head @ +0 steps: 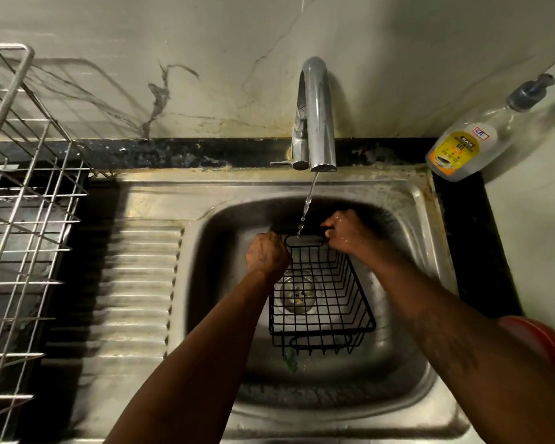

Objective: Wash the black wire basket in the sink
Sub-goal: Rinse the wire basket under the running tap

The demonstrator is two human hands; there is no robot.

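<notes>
Two hands hold a black wire basket (pixel 321 302) in the sink (pixel 398 193) under running water (pixel 306 206).
The left hand (pixel 266 254) curls tightly around the basket's far left corner, and the right hand (pixel 346 232) grips the far rim on the right. The basket, an open grid with a looped handle at each end, lies over the drain (pixel 297 298). The tap's (pixel 316 113) stream strikes its far handle.

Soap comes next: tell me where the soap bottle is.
Head view, upper right: the soap bottle sits on the counter beside the sink, right of the tap.
</notes>
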